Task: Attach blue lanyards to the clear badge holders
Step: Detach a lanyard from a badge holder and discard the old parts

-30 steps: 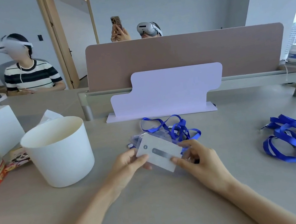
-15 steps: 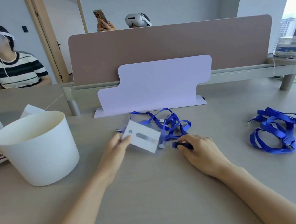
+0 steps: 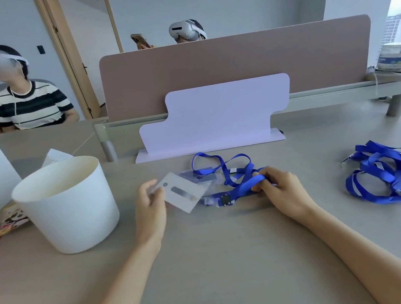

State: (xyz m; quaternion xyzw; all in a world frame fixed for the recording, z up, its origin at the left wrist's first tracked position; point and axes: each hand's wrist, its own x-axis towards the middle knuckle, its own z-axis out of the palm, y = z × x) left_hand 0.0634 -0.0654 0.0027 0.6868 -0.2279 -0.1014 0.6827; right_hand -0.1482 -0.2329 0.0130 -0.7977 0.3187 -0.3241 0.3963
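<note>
left hand [image 3: 150, 206] pinches a badge holder [image 3: 183, 193] above the counter [image 3: 222, 252]. right hand [image 3: 281, 189] grips a blue lanyard [image 3: 241, 187]. spare lanyards [image 3: 384, 171] lie far right.

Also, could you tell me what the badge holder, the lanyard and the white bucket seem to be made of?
The badge holder: likely clear glossy plastic; its edges look see-through. The lanyard: seemingly matte woven ribbon; it folds limply. The white bucket: smooth matte plastic or card, unclear which.

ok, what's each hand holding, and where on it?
Left hand pinches the badge holder by its left edge; right hand grips the blue lanyard by its strap.
</note>
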